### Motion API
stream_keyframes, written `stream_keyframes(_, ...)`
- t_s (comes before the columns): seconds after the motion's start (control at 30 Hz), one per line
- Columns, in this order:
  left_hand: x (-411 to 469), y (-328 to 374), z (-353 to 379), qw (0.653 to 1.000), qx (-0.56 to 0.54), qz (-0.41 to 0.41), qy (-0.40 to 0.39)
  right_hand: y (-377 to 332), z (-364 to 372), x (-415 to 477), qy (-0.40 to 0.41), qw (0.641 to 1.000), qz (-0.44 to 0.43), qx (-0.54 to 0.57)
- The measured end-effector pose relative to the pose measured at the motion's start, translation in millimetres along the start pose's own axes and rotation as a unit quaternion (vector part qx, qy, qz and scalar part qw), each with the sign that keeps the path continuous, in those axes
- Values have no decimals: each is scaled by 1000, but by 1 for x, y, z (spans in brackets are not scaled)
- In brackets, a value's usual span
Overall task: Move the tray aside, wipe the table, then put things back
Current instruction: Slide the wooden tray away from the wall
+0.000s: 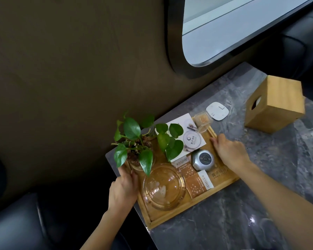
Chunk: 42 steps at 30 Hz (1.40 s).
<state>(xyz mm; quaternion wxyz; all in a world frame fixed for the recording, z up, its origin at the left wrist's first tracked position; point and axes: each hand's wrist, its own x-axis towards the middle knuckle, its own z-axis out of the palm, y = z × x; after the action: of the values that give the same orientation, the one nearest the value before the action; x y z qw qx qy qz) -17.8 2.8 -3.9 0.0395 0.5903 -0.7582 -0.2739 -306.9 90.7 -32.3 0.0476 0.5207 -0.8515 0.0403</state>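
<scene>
Worktop (242,204): grey marbled stone, glossy, set against a dark wall under a rounded window.

Tray (172,216): rectangular, light wood with a low raised rim, lying flat at the worktop's left end, its near-left side at the worktop edge. It is crowded from end to end.

Tissue box (276,107): plain wooden cube, standing on the worktop well apart from the tray, to the far right.

On the tray, by size: a leafy green potted plant (143,141) in a clear glass pot at the far-left corner; a clear glass bowl (163,187), upright, near the front; a white printed card (188,136) at the far end; a silver rounded device (202,159) in the middle; two brown packets (197,183) printed "taikoo" between bowl and device; a small clear box (203,121) at the far-right corner.

A white rounded pad (217,110) lies on the worktop just beyond that corner.

My left hand (124,189): grip closed on the tray's left rim, just beside the plant pot.

My right hand (229,152): fingers curled down over the tray's right rim, near the silver device; grip closed on that rim.
</scene>
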Motion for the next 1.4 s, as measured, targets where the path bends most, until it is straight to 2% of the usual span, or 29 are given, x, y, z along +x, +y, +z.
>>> stream_keyframes(0.2,-9,19,-6,998,12,60,-4,28,-13,-28,54,998,19,-36)
stream_keyframes(0.4,-28,57,8,987,29,151,-53,76,-37,-87,55,994,89,-34)
stream_keyframes(0.5,-34,74,24,976,52,190,-90,100,-44,-121,29,988,147,-38)
stream_keyframes(0.63,-44,107,47,963,55,232,-123,130,-55,-162,-41,969,242,-26)
stream_keyframes(0.8,-48,161,77,950,61,263,-157,159,-70,-200,-52,940,337,-25)
stream_keyframes(1.03,-29,236,128,902,154,350,-202,198,-76,-228,-53,905,422,0)
stream_keyframes(1.4,-18,337,191,872,231,388,-187,264,-68,-232,-65,845,529,30)
